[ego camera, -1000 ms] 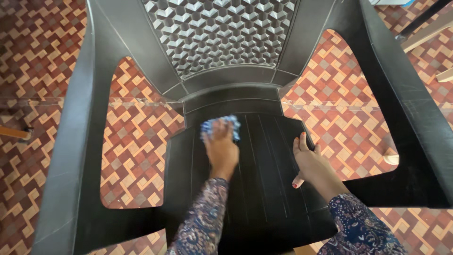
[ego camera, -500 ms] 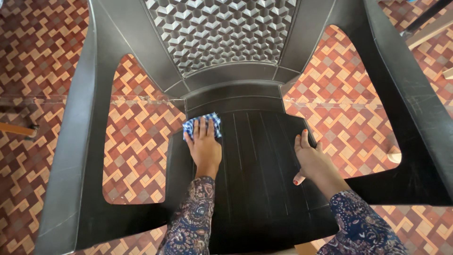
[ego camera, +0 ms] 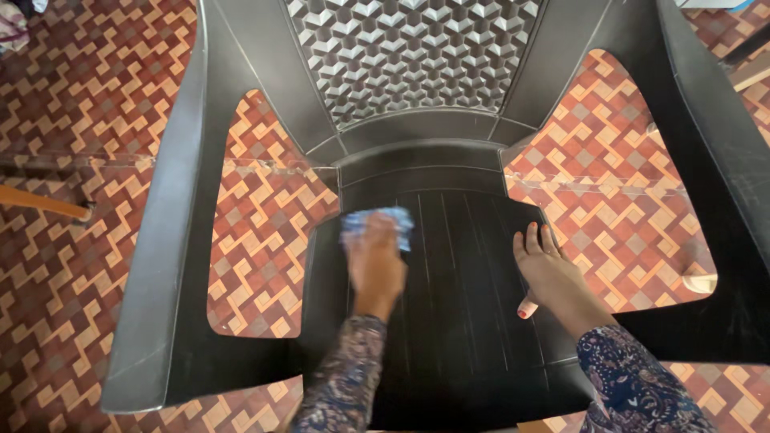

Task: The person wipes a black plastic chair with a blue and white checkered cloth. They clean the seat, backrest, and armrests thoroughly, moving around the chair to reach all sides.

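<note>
Left hand (ego camera: 375, 265) presses blue cloth (ego camera: 378, 224) flat on seat of dark plastic chair (ego camera: 449, 265), near back-left corner. Right hand (ego camera: 549, 269), fingers released, rests on seat edge, bracing chair.

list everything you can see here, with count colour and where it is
plastic armchair: one, dark grey, fills the middle of the view
cloth: one, blue and white, on the seat under the left hand
floor tiles: many, red, orange and cream zigzag, all around and seen through the chair's side gaps
wooden stick: one, brown, left edge
left hand: one, pressing the cloth onto the seat, patterned sleeve
right hand: one, resting flat on the seat's right side, patterned sleeve
</note>
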